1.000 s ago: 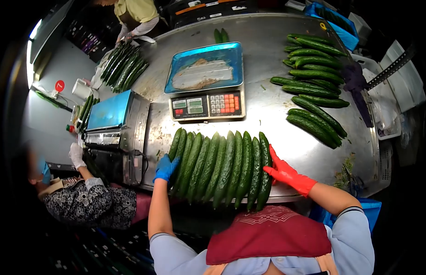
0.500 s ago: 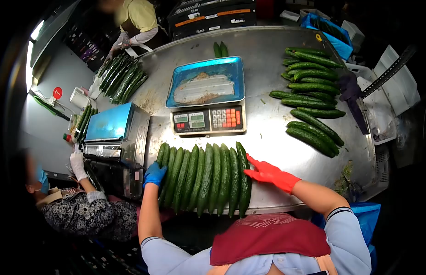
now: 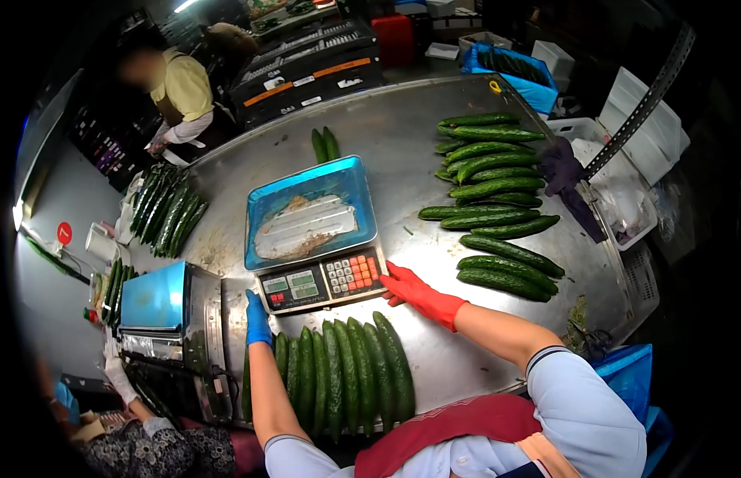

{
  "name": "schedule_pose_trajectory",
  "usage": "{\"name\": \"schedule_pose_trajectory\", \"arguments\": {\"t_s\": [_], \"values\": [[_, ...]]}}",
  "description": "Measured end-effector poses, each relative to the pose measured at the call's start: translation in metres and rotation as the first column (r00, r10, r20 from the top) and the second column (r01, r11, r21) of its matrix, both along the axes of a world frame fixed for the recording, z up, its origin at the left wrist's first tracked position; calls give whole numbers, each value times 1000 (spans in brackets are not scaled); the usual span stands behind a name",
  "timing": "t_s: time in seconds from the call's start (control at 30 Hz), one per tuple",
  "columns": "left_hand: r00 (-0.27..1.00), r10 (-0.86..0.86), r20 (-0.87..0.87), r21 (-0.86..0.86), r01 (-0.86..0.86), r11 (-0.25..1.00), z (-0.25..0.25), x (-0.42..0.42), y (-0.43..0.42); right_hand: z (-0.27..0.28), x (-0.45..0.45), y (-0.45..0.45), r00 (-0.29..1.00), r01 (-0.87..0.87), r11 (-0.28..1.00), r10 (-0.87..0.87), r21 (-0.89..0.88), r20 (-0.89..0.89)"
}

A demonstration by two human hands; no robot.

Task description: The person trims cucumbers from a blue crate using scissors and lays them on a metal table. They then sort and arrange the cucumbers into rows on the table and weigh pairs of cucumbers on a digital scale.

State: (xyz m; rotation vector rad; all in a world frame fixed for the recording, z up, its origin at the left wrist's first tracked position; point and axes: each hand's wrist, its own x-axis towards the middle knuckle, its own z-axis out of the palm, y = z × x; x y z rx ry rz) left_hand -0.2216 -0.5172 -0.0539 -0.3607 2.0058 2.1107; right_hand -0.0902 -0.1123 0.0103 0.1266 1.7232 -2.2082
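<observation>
A digital weighing scale [image 3: 321, 281] with a blue tray [image 3: 255, 203] stands on the metal table, its keypad facing me. My left hand [image 3: 257, 319], in a blue glove, is at the scale's front left corner, fingers along its side. At the right front corner my right hand [image 3: 422, 296], in a red glove, grips the casing beside the keypad. Just below the scale lies a row of cucumbers [image 3: 350, 370], side by side; my left forearm covers part of its left end. Two more cucumbers [image 3: 325, 145] lie behind the tray.
Further cucumbers [image 3: 498, 187] are lined up on the right of the metal table [image 3: 434, 334]. Wrapped cucumbers [image 3: 167, 211] are piled at the far left. A wrapping machine [image 3: 167, 319] stands left, beside a co-worker's sleeve [image 3: 147, 454]. Another person [image 3: 183, 95] works behind.
Both my hands have left the ends of the cucumber row and moved forward to the scale's two sides. The camera view has shifted and tilted.
</observation>
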Motion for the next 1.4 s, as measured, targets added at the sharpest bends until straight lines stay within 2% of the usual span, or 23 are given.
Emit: {"name": "schedule_pose_trajectory", "arguments": {"t_s": [0.1,0.27,0.33,0.4,0.47,0.53,0.57,0.6,0.67,0.7,0.73,0.77,0.8,0.83,0.87,0.93,1.0,1.1,1.17,1.23,1.27,1.3,1.4], "values": [[1000,0,-22,20,1,1000,-14,6,6,12,7,20,997,-64,996,66,70,-26],[1000,-5,-22,18,6,1000,-12,21,47,11,30,50,999,7,999,-10,54,51],[1000,9,6,-122,-8,993,9,34,72,11,37,58,997,61,998,-62,32,50],[1000,-3,15,-157,5,988,-2,28,66,3,44,60,989,134,989,-130,-64,69],[993,-119,0,13,119,993,-27,12,38,15,55,68,989,110,989,-98,-101,114],[995,30,96,-366,7,931,-41,8,19,12,63,89,995,71,991,-77,110,59],[988,11,-151,-406,-72,911,20,41,65,13,69,109,993,118,961,-108,251,-56],[949,1,-316,-344,-116,932,32,51,80,15,74,135,978,174,906,-114,385,-174],[917,-73,-393,-253,-32,967,72,86,125,27,86,196,876,446,622,-155,644,-456],[927,-123,-353,-295,14,955,90,107,153,21,91,225,826,545,456,-145,704,-545],[926,-194,-325,-236,119,964,92,123,176,9,96,249,770,632,275,-115,725,-628],[917,-275,-288,-206,221,953,95,143,204,1,106,266,890,451,279,-78,848,-449],[937,-328,-116,-154,310,938,101,161,237,-7,111,278,967,252,273,-41,928,-250],[929,-370,22,-26,370,929,91,179,263,-22,122,275,912,397,208,21,894,-410],[847,-512,143,91,504,859,73,191,284,-23,125,273,956,284,194,17,939,-293],[688,-678,257,332,596,731,47,220,323,-18,133,263,977,191,275,41,942,-210],[656,-630,415,402,489,774,35,241,362,-21,145,250,973,201,401,27,894,-231],[706,-534,465,416,357,836,25,251,391,-26,157,231,981,162,463,23,872,-194],[716,-529,457,390,373,842,26,251,396,-21,161,225,984,130,496,42,858,-173],[715,-515,473,384,359,851,32,248,401,-14,160,233,999,45,820,-50,570,-6],[711,-511,483,398,342,852,39,248,401,-11,160,237,993,30,926,-70,376,91],[706,-508,493,410,326,852,48,248,401,-9,161,240,992,78,956,-102,284,71],[703,-514,492,439,310,844,45,250,395,0,165,246,962,106,992,-122,75,246]]}}
